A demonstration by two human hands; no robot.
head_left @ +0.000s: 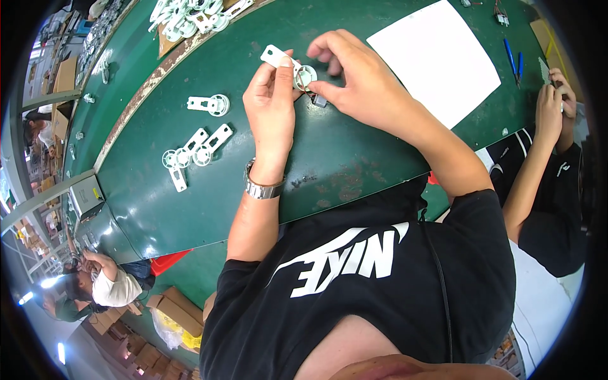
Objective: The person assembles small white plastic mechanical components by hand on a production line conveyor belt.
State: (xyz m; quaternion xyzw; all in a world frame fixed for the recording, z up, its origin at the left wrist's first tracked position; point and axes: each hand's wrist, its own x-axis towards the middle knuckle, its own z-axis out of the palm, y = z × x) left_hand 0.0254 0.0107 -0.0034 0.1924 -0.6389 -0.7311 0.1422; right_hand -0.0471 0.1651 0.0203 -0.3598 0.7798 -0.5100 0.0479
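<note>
My left hand (272, 104) is closed on a pale plastic bracket (272, 56), a flat arm with a round ring at one end. Thin dark and reddish wires run by the ring, and a small dark block (318, 100) hangs beside it. My right hand (373, 85) is at the ring's right side with its thumb tip close to the wires and the block; whether it touches them I cannot tell. Its other fingers are bent, slightly blurred, and spread away from the thumb. A similar bracket (209, 104) lies left of my left hand, with several more (201, 152) below it.
A white sheet (437, 60) lies right of my right hand. Beyond it are blue-handled pliers (513, 62) and a co-worker's hands (552, 104). Past the raised worn edge (142, 85), a heap of pale brackets (190, 19) sits at the far side.
</note>
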